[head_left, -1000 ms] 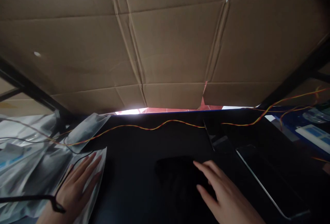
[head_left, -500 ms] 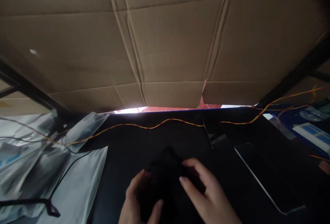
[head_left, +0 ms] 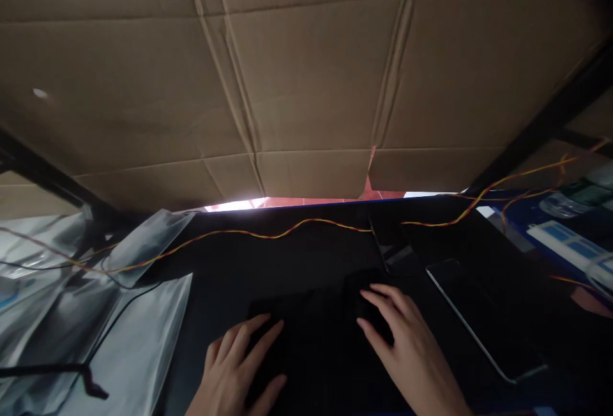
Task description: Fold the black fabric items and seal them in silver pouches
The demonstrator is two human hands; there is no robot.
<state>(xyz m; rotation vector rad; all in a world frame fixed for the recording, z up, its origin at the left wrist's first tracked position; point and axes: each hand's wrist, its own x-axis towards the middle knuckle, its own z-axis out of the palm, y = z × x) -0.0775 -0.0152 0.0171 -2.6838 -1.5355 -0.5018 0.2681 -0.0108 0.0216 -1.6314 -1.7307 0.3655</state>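
I have left hand point(head_left: 234, 365) and right hand point(head_left: 407, 346) flat, fingers spread, pressing a dark cloth point(head_left: 316, 333) on the black desk point(head_left: 297, 256); neither grips it. Judged step: smoothing. Next calls for even outward pressure. Wire point(head_left: 268, 234) beyond; cardboard point(head_left: 311, 84) farthest.

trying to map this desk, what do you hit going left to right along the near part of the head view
silver bags → left hand → black cloth → right hand → dark tablet → blue-and-white packets
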